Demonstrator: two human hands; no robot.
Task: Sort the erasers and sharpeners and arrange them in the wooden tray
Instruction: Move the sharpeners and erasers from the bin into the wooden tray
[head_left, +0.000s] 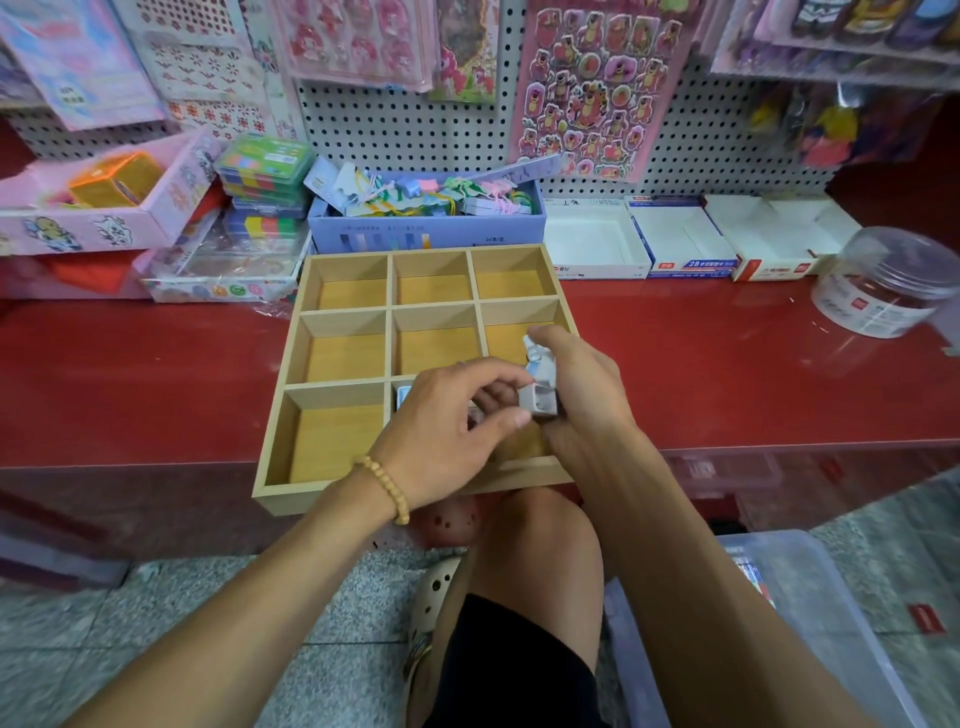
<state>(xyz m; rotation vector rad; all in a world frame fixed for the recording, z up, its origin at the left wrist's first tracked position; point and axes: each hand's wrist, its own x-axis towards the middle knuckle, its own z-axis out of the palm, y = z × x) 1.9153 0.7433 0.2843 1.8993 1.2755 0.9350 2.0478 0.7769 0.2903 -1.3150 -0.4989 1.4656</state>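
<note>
Centrally, both hands meet above the front row of the wooden tray (291, 358), which sits on the red surface (727, 364). Right hand (582, 384) grips a stack of small pale erasers (540, 387); left hand (452, 431) pinches the lowest one at its fingertips. One pale piece (404, 399) already lies in the front middle compartment. Risk: the loosely stacked pieces may slip from the right grip and scatter into neighbouring compartments, mixing the sort. Sharpeners cannot be identified.
</note>
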